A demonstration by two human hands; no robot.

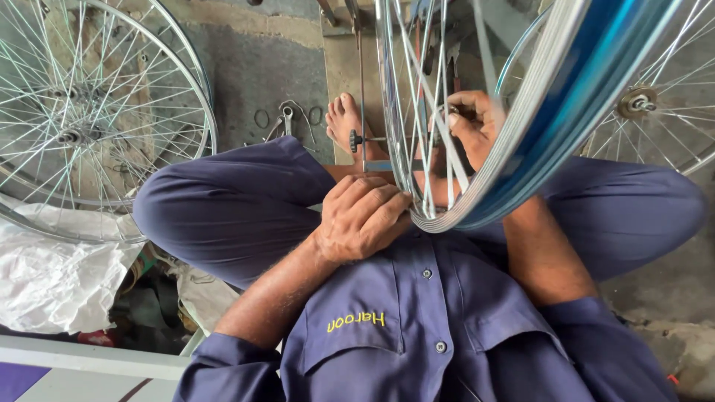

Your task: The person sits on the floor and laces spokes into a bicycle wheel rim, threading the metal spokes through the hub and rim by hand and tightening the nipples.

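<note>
A spoked bicycle wheel rim [521, 141], silver with a blue inner band, stands upright between my knees and fills the upper right. My left hand [363, 216] is closed on the rim's lower edge, close to my chest. My right hand [474, 125] reaches in among the spokes behind the rim, fingers pinched around a small part I cannot make out. I sit cross-legged in dark blue work clothes, and a bare foot [347, 123] rests on the floor past my knee.
Two more spoked wheels [89, 119] lean at the left and another wheel with a hub [639, 102] at the right. A white plastic sheet [52, 275] lies at lower left. Small metal tools and rings [287, 119] lie on the concrete floor.
</note>
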